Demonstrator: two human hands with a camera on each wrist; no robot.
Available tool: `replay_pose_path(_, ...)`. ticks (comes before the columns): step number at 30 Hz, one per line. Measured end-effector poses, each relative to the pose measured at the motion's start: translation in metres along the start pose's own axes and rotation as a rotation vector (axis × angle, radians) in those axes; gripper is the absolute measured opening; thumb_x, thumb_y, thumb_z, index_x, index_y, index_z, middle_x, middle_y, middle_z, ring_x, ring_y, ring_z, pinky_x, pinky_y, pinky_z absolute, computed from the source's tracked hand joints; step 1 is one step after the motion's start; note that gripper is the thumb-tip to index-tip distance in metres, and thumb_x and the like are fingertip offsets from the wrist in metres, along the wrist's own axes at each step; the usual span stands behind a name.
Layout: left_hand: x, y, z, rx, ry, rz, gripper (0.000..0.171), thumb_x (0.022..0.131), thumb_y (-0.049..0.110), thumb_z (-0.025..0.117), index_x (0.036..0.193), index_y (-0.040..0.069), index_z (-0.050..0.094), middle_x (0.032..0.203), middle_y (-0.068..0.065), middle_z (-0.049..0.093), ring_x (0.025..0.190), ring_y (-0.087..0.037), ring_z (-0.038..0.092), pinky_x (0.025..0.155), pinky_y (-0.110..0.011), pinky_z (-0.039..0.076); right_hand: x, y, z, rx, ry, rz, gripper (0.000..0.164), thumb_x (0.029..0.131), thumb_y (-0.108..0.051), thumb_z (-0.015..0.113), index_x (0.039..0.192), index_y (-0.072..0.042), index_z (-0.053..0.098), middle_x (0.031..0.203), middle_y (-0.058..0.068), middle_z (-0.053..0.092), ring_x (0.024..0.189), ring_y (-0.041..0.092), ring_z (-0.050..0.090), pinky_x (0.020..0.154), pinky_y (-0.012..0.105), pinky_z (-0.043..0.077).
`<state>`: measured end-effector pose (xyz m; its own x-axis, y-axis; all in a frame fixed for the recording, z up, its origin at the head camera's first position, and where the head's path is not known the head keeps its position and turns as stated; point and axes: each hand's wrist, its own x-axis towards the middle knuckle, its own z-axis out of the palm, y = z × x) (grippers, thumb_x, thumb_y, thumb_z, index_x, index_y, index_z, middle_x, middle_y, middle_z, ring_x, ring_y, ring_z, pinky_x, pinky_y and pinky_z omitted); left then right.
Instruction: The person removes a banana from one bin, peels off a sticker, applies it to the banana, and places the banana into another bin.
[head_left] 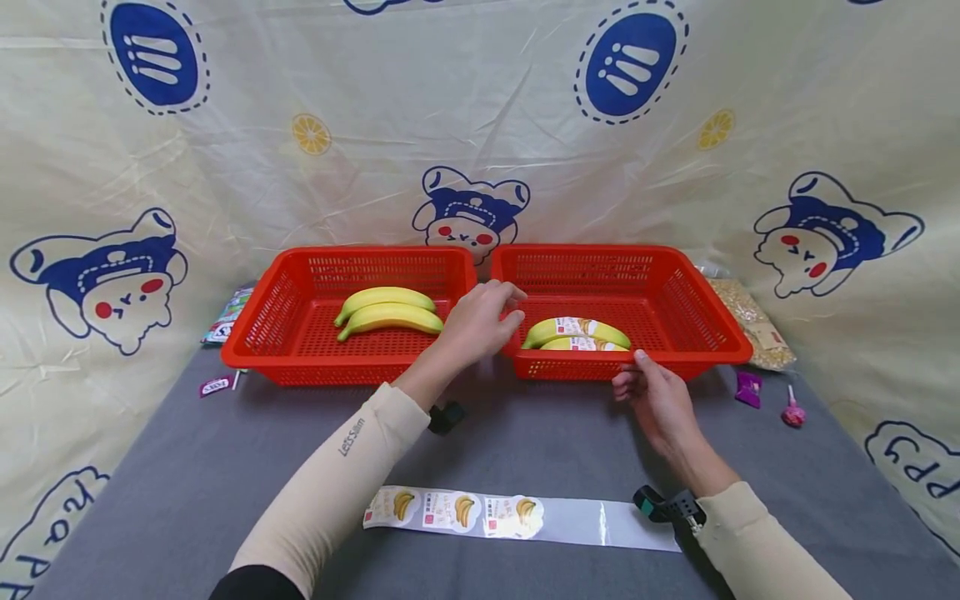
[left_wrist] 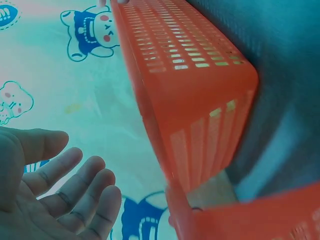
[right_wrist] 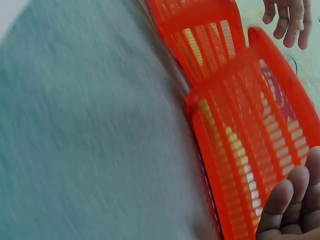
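My left hand (head_left: 482,321) hovers with loosely bent fingers over the inner ends of two red baskets, holding nothing; the left wrist view shows its palm and fingers (left_wrist: 100,200) apart from the basket. Two bananas (head_left: 392,318) without visible labels lie in the left basket (head_left: 300,373). In the right basket (head_left: 705,358), bananas (head_left: 577,332) bearing printed stickers lie against the front wall, partly hidden by it. At that basket's front rim is my right hand (head_left: 660,404), its fingers loosely curled beside the wall; nothing shows in its grasp.
A strip of banana stickers (head_left: 513,517) lies on the grey cloth (head_left: 525,450) in front, its right part bare backing. A bag of grains (head_left: 753,325), a purple packet (head_left: 747,389) and a lollipop (head_left: 792,410) lie at right. Small packets (head_left: 216,386) lie at left.
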<state>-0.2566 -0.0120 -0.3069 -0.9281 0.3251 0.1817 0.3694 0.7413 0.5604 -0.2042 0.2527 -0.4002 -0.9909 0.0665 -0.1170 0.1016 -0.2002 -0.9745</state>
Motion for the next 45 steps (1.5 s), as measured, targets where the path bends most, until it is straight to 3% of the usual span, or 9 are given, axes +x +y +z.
replay_pose_path(5, -0.016, -0.021, -0.017, -0.007, 0.057, -0.017, 0.031, 0.090, 0.023, 0.061, 0.120, 0.015, 0.060, 0.114, -0.003, 0.060, 0.105, -0.018, 0.053, 0.090, -0.034, 0.048, -0.010, 0.006, 0.024, -0.162, -0.042, -0.008, 0.042, 0.093, -0.045, 0.051, 0.105, -0.006, 0.061, 0.077, -0.007, 0.067, 0.073, 0.008, 0.060, 0.072, 0.022, 0.051)
replay_pose_path(12, -0.023, -0.068, -0.048, 0.016, 0.124, -0.149, 0.034, 0.090, 0.024, 0.060, 0.122, 0.012, 0.059, 0.121, -0.009, 0.059, 0.111, -0.024, 0.049, 0.095, -0.041, 0.044, -0.023, 0.017, 0.074, -0.442, -0.144, -0.114, 0.036, 0.094, -0.035, 0.055, 0.110, -0.003, 0.060, 0.091, 0.006, 0.069, 0.084, 0.026, 0.063, 0.080, 0.036, 0.053)
replay_pose_path(15, -0.025, -0.090, -0.059, 0.023, 0.141, -0.187, 0.034, 0.091, 0.023, 0.058, 0.123, 0.010, 0.059, 0.122, -0.012, 0.058, 0.113, -0.027, 0.048, 0.095, -0.044, 0.043, -0.026, 0.020, 0.096, -0.491, -0.194, -0.181, 0.032, 0.093, -0.028, 0.058, 0.117, -0.008, 0.058, 0.104, 0.015, 0.068, 0.090, 0.035, 0.061, 0.080, 0.036, 0.054)
replay_pose_path(20, -0.028, -0.124, -0.074, 0.052, 0.145, -0.244, 0.036, 0.092, 0.021, 0.055, 0.124, 0.006, 0.057, 0.123, -0.017, 0.056, 0.115, -0.032, 0.047, 0.096, -0.048, 0.040, -0.025, 0.023, 0.127, -0.522, -0.253, -0.238, 0.044, 0.091, -0.020, 0.061, 0.133, -0.017, 0.048, 0.121, 0.016, 0.061, 0.096, 0.027, 0.061, 0.079, 0.032, 0.054)
replay_pose_path(27, -0.029, -0.161, -0.093, 0.043, 0.060, -0.337, 0.040, 0.092, 0.021, 0.055, 0.127, 0.003, 0.053, 0.129, -0.021, 0.053, 0.120, -0.037, 0.045, 0.100, -0.050, 0.039, -0.016, 0.024, 0.159, -0.555, -0.252, -0.236, 0.067, 0.089, -0.024, 0.064, 0.147, -0.021, 0.030, 0.136, 0.015, 0.052, 0.096, 0.022, 0.062, 0.078, 0.032, 0.054)
replay_pose_path(36, -0.022, -0.180, -0.106, 0.026, -0.114, -0.410, 0.053, 0.092, 0.023, 0.056, 0.138, 0.003, 0.041, 0.137, -0.025, 0.044, 0.123, -0.040, 0.043, 0.100, -0.050, 0.041, 0.001, 0.026, 0.184, -0.665, -0.170, -0.183, 0.079, 0.086, -0.041, 0.063, 0.150, -0.029, 0.019, 0.134, 0.005, 0.050, 0.098, 0.019, 0.051, 0.075, 0.029, 0.048)
replay_pose_path(40, -0.016, -0.186, -0.103, 0.093, -0.198, -0.387, 0.058, 0.091, 0.023, 0.057, 0.141, 0.001, 0.037, 0.140, -0.027, 0.042, 0.126, -0.041, 0.041, 0.104, -0.052, 0.036, 0.009, 0.029, 0.191, -0.661, -0.160, -0.215, 0.079, 0.087, -0.040, 0.062, 0.151, -0.026, 0.017, 0.142, 0.005, 0.045, 0.114, 0.022, 0.052, 0.093, 0.038, 0.048)
replay_pose_path(45, -0.007, -0.190, -0.098, 0.154, -0.268, -0.362, 0.060, 0.090, 0.023, 0.059, 0.141, 0.000, 0.036, 0.140, -0.027, 0.042, 0.126, -0.041, 0.041, 0.106, -0.053, 0.033, 0.017, 0.032, 0.195, -0.677, -0.157, -0.247, 0.075, 0.089, -0.042, 0.059, 0.151, -0.026, 0.020, 0.151, 0.004, 0.036, 0.134, 0.024, 0.041, 0.109, 0.046, 0.035)
